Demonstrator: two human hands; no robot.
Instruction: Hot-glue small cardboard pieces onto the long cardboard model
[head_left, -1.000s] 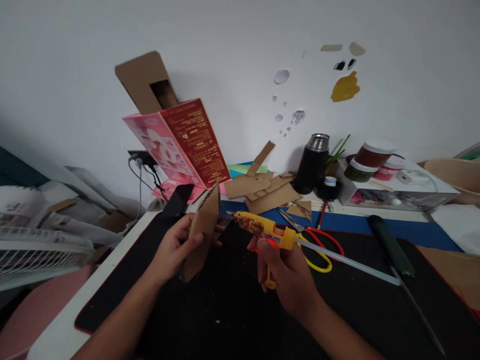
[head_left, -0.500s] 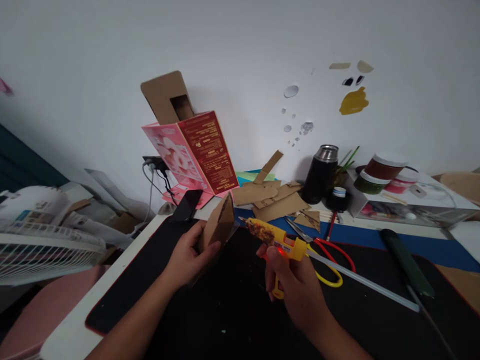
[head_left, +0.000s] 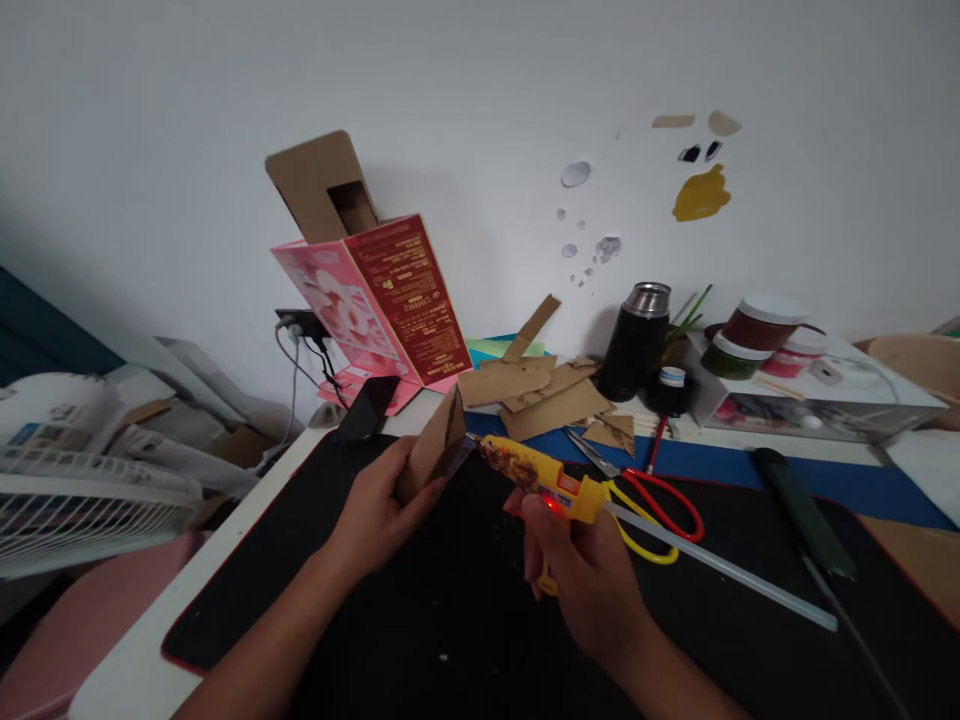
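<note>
In my left hand (head_left: 386,505) is a folded piece of cardboard (head_left: 433,448), gripped between thumb and fingers and held upright above the black mat (head_left: 420,620). My right hand (head_left: 577,560) is wrapped round the handle of a yellow hot glue gun (head_left: 536,470). A red light glows on the gun near my thumb. Its nozzle points left, close to the cardboard's right edge; whether they touch I cannot tell. A long translucent glue stick (head_left: 720,562) sticks out from the gun's back end. Scissors (head_left: 660,505) with red and yellow handles lie just behind the gun.
Cardboard scraps (head_left: 555,395) are heaped by the wall. A black thermos (head_left: 637,340) and paint jars (head_left: 757,330) stand at the back right. A phone (head_left: 367,408) lies before a pink and red box (head_left: 382,300). A white fan (head_left: 97,500) is at left.
The whole view has shifted slightly. My hands keep the same grips, and the glue gun and cardboard stay close together with little visible movement.
</note>
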